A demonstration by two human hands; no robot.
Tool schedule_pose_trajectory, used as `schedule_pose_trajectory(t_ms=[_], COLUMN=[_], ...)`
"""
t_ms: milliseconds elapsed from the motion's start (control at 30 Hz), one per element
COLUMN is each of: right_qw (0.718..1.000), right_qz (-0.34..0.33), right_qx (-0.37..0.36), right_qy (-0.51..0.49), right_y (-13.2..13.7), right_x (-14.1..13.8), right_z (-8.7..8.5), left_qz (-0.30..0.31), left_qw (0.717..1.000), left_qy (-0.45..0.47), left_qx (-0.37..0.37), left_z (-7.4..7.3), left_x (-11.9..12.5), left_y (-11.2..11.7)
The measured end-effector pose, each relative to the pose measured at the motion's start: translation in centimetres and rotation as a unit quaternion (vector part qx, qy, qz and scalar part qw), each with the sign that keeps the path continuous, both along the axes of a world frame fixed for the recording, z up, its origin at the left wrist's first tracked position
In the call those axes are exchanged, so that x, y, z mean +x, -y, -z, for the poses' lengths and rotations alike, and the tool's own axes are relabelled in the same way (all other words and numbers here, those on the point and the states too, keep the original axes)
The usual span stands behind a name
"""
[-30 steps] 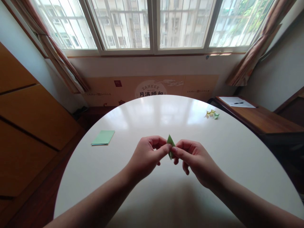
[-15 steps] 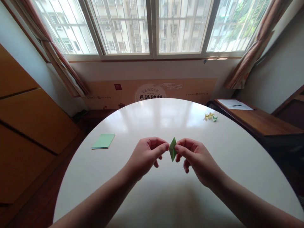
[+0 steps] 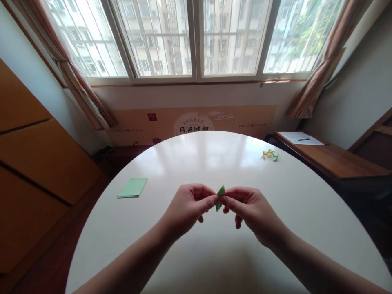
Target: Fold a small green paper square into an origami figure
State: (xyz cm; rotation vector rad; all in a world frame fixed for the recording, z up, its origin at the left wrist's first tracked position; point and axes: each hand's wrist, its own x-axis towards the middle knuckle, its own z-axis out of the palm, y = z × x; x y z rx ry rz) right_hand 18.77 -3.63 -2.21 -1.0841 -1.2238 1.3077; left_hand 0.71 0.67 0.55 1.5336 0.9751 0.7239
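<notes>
A small green folded paper (image 3: 221,190), pointed at its top and bottom, is held up over the white round table (image 3: 196,253). My left hand (image 3: 192,204) pinches its left side between thumb and forefinger. From the other side my right hand (image 3: 246,208) pinches it too, and the two thumb tips nearly meet at its middle. My fingertips cover the paper's centre, so only its upper and lower points show.
On the table's left lies a stack of light green paper squares (image 3: 133,188). Several small yellow and green folded paper pieces (image 3: 270,154) sit at the far right. A wooden side table (image 3: 339,159) bears a white sheet (image 3: 301,138) with a pen (image 3: 304,139).
My right hand has moved left, closer to my left hand, and the fingers now cover more of the folded paper. The view has tilted slightly upward.
</notes>
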Motion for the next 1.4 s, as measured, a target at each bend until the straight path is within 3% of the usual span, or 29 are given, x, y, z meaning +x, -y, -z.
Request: schedule_pose_trajectory(t_ms=[433, 633, 767, 900, 1000, 1100, 1200, 1400], right_qw=[0.992, 0.987, 0.988, 0.991, 0.992, 0.993, 0.995, 0.997], right_qz=[-0.077, -0.107, -0.096, -0.063, -0.047, -0.039, -0.026, -0.005], right_qx=[-0.015, -0.018, -0.019, -0.025, -0.025, -0.018, -0.004, 0.039], right_qy=[-0.099, -0.118, -0.116, -0.113, -0.116, -0.113, -0.100, -0.065], right_y=[0.2, 0.2, 0.2, 0.3, 0.4, 0.5, 0.5, 0.5], right_x=[0.0, -0.1, -0.1, -0.2, -0.4, -0.5, -0.6, -0.4], right_z=[-0.6, -0.4, -0.4, -0.3, -0.3, -0.3, -0.3, -0.1], left_qz=[0.075, 0.111, 0.075, 0.021, -0.005, -0.002, -0.001, 0.013], left_qw=[0.972, 0.960, 0.980, 0.993, 0.975, 0.952, 0.945, 0.959], left_qy=[0.143, 0.162, 0.142, 0.095, 0.062, 0.040, 0.034, 0.047], left_qx=[-0.169, -0.198, -0.120, 0.068, 0.214, 0.303, 0.326, 0.280], left_z=[0.2, 0.3, 0.4, 0.3, 0.2, 0.0, -0.2, -0.3], left_x=[-0.3, -0.5, -0.3, -0.1, 0.0, -0.2, -0.2, -0.1], left_y=[-0.4, -0.8, -0.6, 0.1, 0.7, 1.0, 1.0, 0.8])
